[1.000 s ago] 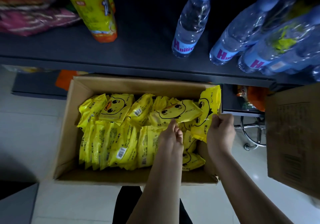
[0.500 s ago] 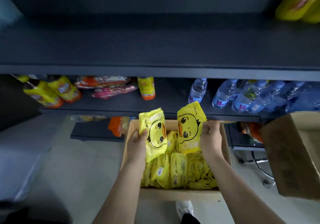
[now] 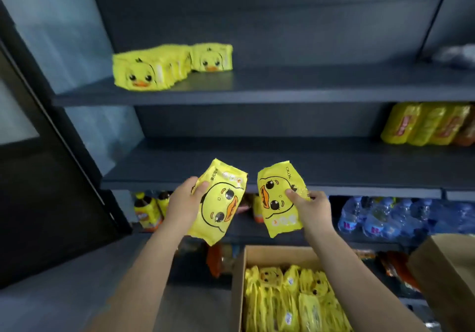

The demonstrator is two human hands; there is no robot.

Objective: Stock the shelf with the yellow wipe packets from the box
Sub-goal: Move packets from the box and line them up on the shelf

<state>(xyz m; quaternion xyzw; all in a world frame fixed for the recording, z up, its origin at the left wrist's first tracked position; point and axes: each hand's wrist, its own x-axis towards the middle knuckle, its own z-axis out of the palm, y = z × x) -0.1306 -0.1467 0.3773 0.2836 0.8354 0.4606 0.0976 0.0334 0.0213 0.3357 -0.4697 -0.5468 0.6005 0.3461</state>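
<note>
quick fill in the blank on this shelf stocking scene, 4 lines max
1. The left-hand packet and the right-hand packet are both coloured ____.
2. The left hand and the right hand each hold ____ packet.
3. The stocked packets sit on the ____ shelf in view.
4. The cardboard box appears ____ the hands in the picture.

Missing words: yellow; one; top; below

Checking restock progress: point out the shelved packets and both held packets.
shelved packets (image 3: 138, 77), head view, front packet's duck face.
left held packet (image 3: 221, 203), head view, duck face.
right held packet (image 3: 275, 203), head view, duck face.
</note>
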